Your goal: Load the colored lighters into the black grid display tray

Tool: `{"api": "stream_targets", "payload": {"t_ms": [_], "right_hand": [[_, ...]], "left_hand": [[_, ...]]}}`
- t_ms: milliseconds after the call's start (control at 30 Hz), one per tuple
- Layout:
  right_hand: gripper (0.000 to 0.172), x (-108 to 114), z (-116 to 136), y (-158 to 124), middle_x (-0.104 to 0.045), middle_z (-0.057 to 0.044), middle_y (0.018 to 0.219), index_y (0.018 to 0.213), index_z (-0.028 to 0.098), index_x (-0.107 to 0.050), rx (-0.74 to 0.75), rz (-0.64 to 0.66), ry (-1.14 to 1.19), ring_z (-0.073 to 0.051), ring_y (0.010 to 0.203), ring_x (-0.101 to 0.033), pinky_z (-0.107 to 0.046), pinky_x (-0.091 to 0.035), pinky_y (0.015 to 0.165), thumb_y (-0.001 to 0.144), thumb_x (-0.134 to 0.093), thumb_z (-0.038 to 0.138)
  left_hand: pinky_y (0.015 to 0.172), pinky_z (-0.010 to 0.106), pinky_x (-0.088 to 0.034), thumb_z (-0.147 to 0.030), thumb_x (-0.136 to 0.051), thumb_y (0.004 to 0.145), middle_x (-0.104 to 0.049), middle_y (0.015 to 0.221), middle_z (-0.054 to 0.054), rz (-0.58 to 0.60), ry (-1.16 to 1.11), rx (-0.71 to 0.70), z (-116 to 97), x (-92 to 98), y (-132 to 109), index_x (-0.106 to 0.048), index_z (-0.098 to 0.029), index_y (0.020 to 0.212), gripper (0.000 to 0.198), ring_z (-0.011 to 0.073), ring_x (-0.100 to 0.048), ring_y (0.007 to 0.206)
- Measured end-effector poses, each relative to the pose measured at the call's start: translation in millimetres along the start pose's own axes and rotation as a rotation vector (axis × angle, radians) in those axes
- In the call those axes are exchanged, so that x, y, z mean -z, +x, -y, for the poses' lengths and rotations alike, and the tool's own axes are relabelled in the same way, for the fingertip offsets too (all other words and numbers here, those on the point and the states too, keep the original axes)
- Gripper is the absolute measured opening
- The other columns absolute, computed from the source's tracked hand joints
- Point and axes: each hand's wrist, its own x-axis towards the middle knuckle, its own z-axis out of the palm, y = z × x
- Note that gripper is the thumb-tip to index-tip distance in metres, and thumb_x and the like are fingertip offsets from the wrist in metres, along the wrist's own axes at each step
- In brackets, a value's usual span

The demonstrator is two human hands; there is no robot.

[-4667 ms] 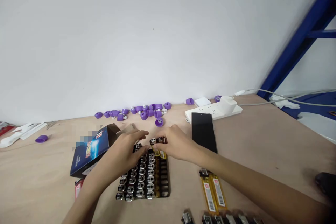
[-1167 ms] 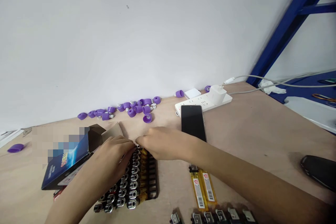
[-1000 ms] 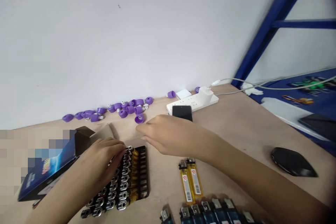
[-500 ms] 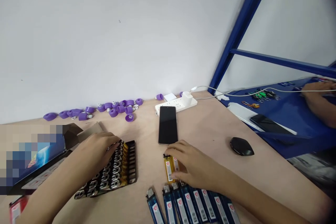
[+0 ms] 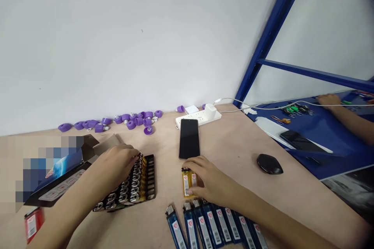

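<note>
Left hand curled over upright lighters in black tray, its grip hidden from me | two yellow lighters on tabletop: I judge light, stiff, slightly slippery, best pinched by long sides | right hand spans them widely; whether gripping, I am not sure

Lighters look glossy plastic, their hoods shiny metal, the table matt wood.

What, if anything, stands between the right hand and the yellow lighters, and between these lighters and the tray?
Nothing visible. The right hand is at the yellow lighters, and only tabletop shows between them and the tray. The left hand is over the filled rows, outside this gap.
</note>
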Motion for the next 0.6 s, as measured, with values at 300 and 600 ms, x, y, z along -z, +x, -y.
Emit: {"api": "stream_targets", "payload": {"t_ms": [300, 600], "right_hand": [[0.063, 1.9, -0.1, -2.0, -0.051, -0.011, 0.136, 0.131, 0.019, -0.057, 0.082, 0.060, -0.127, -0.028, 0.130, -0.041, -0.043, -0.041, 0.107, 0.076, -0.084, 0.033], [0.063, 3.8, 1.2, 0.1, -0.051, -0.013, 0.136, 0.134, 0.017, -0.055, 0.082, 0.070, -0.140, -0.029, 0.129, -0.042, -0.043, -0.040, 0.108, 0.078, -0.082, 0.032]], "left_hand": [[0.076, 0.039, -0.053, -0.019, -0.038, 0.095, -0.075, 0.101, 0.012, 0.032, -0.037, 0.008, -1.7, 3.0, 0.4, -0.075, -0.016, 0.102, 0.038, 0.0292, -0.071, 0.092], [0.071, 0.037, -0.053, -0.020, -0.038, 0.095, -0.075, 0.099, 0.011, -0.015, -0.019, -0.017, 4.0, -3.8, -0.3, -0.076, -0.018, 0.099, 0.038, 0.0299, -0.071, 0.091]]}}
